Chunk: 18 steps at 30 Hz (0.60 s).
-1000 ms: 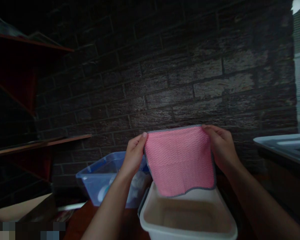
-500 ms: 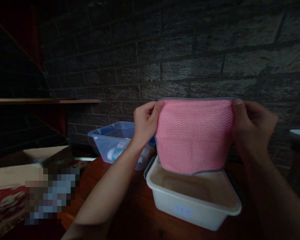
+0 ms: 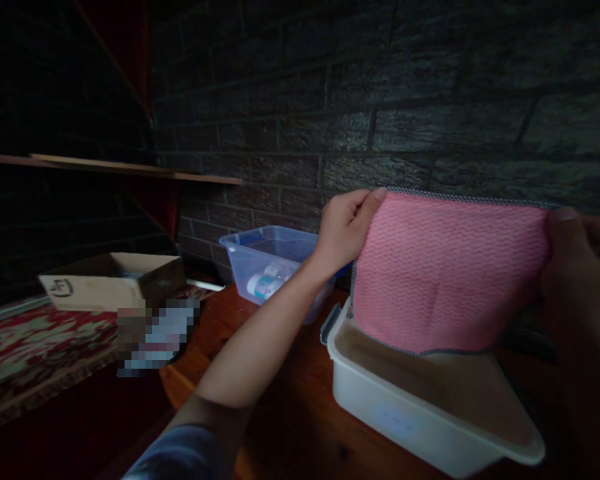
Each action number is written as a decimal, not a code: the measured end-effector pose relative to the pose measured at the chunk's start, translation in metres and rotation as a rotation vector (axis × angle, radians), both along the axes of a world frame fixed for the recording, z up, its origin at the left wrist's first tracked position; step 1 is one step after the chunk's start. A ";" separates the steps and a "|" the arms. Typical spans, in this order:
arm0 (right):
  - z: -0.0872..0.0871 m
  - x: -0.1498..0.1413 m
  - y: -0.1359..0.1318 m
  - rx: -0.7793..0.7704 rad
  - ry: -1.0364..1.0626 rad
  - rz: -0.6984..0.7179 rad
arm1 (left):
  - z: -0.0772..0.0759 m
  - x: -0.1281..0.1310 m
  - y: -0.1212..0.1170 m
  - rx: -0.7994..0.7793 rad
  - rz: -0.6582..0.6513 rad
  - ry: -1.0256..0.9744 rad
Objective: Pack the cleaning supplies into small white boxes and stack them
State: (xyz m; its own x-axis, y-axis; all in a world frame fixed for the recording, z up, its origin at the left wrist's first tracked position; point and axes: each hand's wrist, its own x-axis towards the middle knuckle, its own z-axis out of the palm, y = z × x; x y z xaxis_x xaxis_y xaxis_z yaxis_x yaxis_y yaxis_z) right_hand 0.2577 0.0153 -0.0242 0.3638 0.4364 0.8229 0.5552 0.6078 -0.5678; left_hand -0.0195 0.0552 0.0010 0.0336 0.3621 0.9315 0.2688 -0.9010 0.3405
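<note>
A pink textured cleaning cloth [image 3: 445, 267] with a dark-and-white chequered border hangs stretched between my two hands. My left hand [image 3: 346, 223] pinches its upper left corner between thumb and fingers. At the upper right corner, my right hand [image 3: 580, 257] grips it, partly in shadow near the frame's edge. Beneath the cloth stands a white plastic tub [image 3: 370, 393] with a pale label on its front and a grey handle at its left. The cloth's lower edge hides part of the tub's far side.
Left of the tub, a clear bluish plastic bin [image 3: 237, 267] holds white bottles. Both containers stand on a brown wooden table [image 3: 290, 400]. Farther left, a cardboard box [image 3: 95, 293] rests on a red patterned cloth. A dark brick wall [image 3: 300, 120] rises behind, with a wooden shelf [image 3: 200, 177].
My view has turned left, so the hands, cloth and tub sit farther right in it. The cloth stays stretched between both hands and now slopes slightly down to the right.
</note>
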 end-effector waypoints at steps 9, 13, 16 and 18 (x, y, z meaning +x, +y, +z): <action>0.010 -0.017 0.007 0.093 0.132 0.173 | -0.001 -0.011 0.009 -0.097 -0.004 0.097; 0.012 -0.024 0.006 0.069 0.084 0.366 | -0.005 -0.018 0.021 -0.187 0.001 0.184; 0.011 -0.028 0.006 0.001 -0.030 0.487 | -0.011 -0.013 0.026 -0.317 -0.062 0.332; 0.010 -0.031 0.007 -0.060 -0.123 0.576 | -0.016 -0.001 0.023 -0.425 -0.194 0.393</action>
State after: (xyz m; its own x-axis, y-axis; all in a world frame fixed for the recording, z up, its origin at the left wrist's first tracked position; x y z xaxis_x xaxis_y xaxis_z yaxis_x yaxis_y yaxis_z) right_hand 0.2269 0.0227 -0.0147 -0.0421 0.5821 0.8120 0.2087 0.7999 -0.5626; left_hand -0.0208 0.0786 -0.0151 0.4480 0.6524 0.6113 0.2919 -0.7530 0.5897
